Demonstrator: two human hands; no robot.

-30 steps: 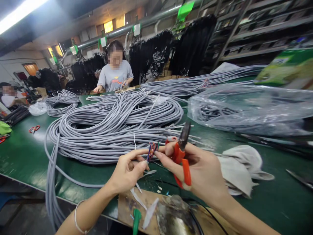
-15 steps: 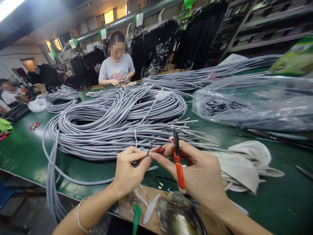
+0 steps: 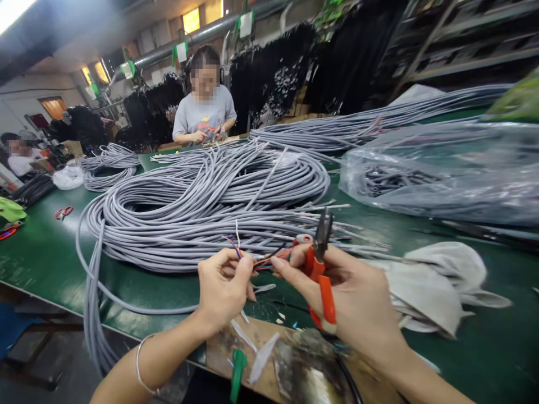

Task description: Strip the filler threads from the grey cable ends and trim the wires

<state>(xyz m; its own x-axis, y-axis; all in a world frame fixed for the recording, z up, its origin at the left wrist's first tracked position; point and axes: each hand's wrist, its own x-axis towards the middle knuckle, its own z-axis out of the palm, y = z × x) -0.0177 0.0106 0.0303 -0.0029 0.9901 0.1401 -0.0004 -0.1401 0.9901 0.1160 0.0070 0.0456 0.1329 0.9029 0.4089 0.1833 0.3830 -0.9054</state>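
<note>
Thin coloured wires (image 3: 261,260) run between my two hands above the front of the green table. My left hand (image 3: 223,286) pinches them between thumb and fingers, and blue, red and white ends stick up past the fingertips. In my right hand (image 3: 349,292) are orange-handled cutters (image 3: 323,269), blades pointing up and slightly apart, while its thumb and forefinger touch the wires. Behind both hands lies a large coil of grey cables (image 3: 189,207), with stripped ends toward the right.
A clear plastic bag (image 3: 421,168) of dark parts and a white cloth (image 3: 446,280) lie to the right. A board (image 3: 261,336) with scraps sits at the front edge. Red-handled scissors (image 3: 63,212) rest at left. Across the table sits a person (image 3: 204,112).
My hands have moved a little apart, showing more wire between them. The cutters have shifted right, and their blades and handles now show slightly spread. The view has shifted slightly.
</note>
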